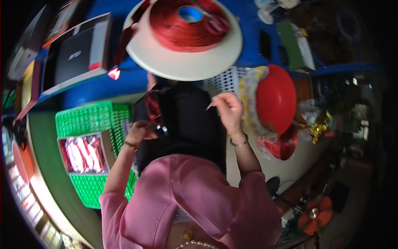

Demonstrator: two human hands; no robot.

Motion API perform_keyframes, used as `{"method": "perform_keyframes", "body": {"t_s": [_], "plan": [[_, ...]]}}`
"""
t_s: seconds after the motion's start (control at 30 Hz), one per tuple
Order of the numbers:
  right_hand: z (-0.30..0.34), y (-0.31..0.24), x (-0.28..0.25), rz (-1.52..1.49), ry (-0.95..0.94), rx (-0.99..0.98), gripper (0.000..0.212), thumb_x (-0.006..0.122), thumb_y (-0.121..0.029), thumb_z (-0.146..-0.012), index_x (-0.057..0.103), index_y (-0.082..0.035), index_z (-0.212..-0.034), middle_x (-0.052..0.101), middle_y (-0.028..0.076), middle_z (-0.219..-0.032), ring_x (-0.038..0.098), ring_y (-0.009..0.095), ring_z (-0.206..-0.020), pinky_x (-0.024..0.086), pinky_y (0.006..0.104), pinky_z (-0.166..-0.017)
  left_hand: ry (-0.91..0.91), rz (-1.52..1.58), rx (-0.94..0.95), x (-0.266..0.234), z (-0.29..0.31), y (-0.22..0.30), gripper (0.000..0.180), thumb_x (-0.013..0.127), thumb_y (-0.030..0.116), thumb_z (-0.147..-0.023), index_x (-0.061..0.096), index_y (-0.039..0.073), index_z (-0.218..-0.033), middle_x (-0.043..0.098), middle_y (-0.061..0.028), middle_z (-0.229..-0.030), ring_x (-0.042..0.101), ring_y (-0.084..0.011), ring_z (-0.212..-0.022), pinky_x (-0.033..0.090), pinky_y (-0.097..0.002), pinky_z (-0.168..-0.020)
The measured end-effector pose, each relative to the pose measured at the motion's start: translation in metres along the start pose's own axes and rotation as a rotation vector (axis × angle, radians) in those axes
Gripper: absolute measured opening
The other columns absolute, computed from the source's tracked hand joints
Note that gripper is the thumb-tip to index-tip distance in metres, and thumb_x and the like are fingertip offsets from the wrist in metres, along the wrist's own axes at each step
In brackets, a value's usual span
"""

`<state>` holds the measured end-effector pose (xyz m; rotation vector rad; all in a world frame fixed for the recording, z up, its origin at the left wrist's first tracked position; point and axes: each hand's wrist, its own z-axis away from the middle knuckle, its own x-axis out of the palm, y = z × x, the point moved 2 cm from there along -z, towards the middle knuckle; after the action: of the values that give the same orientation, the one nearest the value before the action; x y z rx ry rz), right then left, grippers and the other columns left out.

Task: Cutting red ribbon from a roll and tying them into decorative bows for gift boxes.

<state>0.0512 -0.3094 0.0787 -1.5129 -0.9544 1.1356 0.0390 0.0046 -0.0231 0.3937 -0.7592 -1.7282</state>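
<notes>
My left hand (141, 132) is above my dark-clothed lap, its fingers closed, blurred by motion. Next to its fingertips shows a small shiny pale-blue piece (162, 130), too smeared to name. A strip of dark red ribbon (153, 106) hangs over my lap close above that hand. My right hand (229, 108) is raised on the right, pinching a thin pale sliver (210, 105) between thumb and fingers. Ahead, a big roll of red ribbon (186, 39) with a blue core lies on a white round disc (182, 69). Scissors (212, 18) seem to rest on the roll.
A green basket (85, 118) on the left bears a box (108, 151) of red-and-white packets. Open boxes (76, 54) stand on the blue table (137, 74). To the right are a red bowl (277, 97), a white basket (226, 79) and an orange fan (316, 216).
</notes>
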Motion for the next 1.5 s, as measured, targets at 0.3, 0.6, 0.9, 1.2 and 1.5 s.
{"method": "perform_keyframes", "body": {"t_s": [0.3,0.6,0.9,1.2,1.5], "plan": [[-0.025,0.112,-0.220,0.234,0.312,0.280,0.011,0.067,-0.008,-0.081,0.064,0.001,-0.087,0.065,0.002,-0.077,0.062,0.009,-0.068,0.049,0.0215,-0.060,-0.066,0.074,-0.001,0.011,-0.006,0.010,0.017,0.061,0.016,-0.083,0.063,-0.001,-0.085,0.065,-0.0089,-0.066,0.064,-0.0155,-0.056,0.053,-0.0252,-0.053],[-0.009,0.061,-0.208,0.455,0.279,0.539,0.041,0.051,-0.038,-0.091,0.066,0.000,-0.097,0.067,0.011,-0.090,0.063,0.023,-0.082,0.048,0.0333,-0.072,0.002,-0.042,0.043,-0.012,-0.001,0.000,0.018,0.060,0.017,-0.080,0.062,-0.001,-0.079,0.064,-0.0101,-0.063,0.063,-0.0156,-0.054,0.050,-0.0242,-0.050],[0.035,0.010,-0.008,0.674,-0.132,-0.503,0.020,0.066,-0.001,-0.075,0.065,-0.002,-0.095,0.062,0.011,-0.099,0.059,0.028,-0.091,0.049,0.0363,-0.079,0.028,-0.227,0.039,-0.003,-0.010,0.023,0.019,0.064,0.019,-0.079,0.065,0.000,-0.074,0.060,-0.0071,-0.058,0.060,-0.0150,-0.049,0.048,-0.0250,-0.045],[0.053,0.065,0.138,0.580,-0.626,-0.821,0.027,0.059,-0.009,-0.076,0.061,-0.010,-0.102,0.055,0.002,-0.106,0.052,0.019,-0.096,0.041,0.0354,-0.080,-0.020,-0.075,-0.132,-0.020,-0.019,-0.004,0.013,0.067,0.015,-0.074,0.067,0.004,-0.082,0.056,-0.0038,-0.058,0.058,-0.0114,-0.052,0.048,-0.0249,-0.046],[0.060,0.073,0.142,0.541,-0.639,-0.853,0.023,0.060,-0.009,-0.074,0.064,-0.007,-0.097,0.059,0.004,-0.100,0.054,0.020,-0.096,0.043,0.0354,-0.081,0.504,-1.234,0.646,0.000,0.024,0.026,0.021,0.066,0.017,-0.068,0.060,0.006,-0.085,0.062,-0.0137,-0.095,0.058,-0.0309,-0.093,0.047,-0.0375,-0.076]]}}
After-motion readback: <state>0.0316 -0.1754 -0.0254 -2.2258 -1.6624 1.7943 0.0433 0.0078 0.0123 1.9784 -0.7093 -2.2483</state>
